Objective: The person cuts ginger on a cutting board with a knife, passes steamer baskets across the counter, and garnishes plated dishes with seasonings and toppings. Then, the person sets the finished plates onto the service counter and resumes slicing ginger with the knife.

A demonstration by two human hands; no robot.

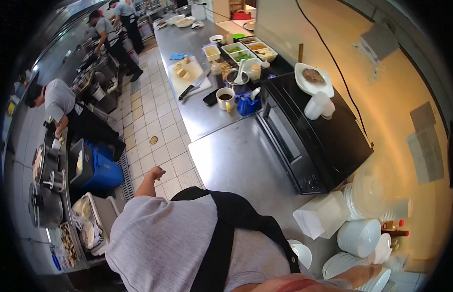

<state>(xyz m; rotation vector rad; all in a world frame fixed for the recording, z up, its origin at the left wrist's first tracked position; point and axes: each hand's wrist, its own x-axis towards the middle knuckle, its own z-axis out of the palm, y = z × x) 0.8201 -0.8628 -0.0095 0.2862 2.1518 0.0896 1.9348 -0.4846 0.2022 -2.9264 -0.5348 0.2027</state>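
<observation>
My left hand (157, 173) hangs over the tiled floor beside the steel counter (226, 158), fingers curled, with nothing visible in it. At the lower right, my right hand (370, 274) reaches among white plates (341, 265). It lies against their rims; its fingers are too blurred to show whether they grip one. Next to it are a stack of white bowls (360, 238) and a smaller white dish (381, 249). A round white dish (301, 254) shows beside my apron.
A black oven (319, 131) bears a plate with a meat patty (313, 76). Farther along are a mug (225, 99), a knife (191, 87) on a cutting board (199, 80), and food trays (243, 56). Three people work at left, near a blue bin (107, 168).
</observation>
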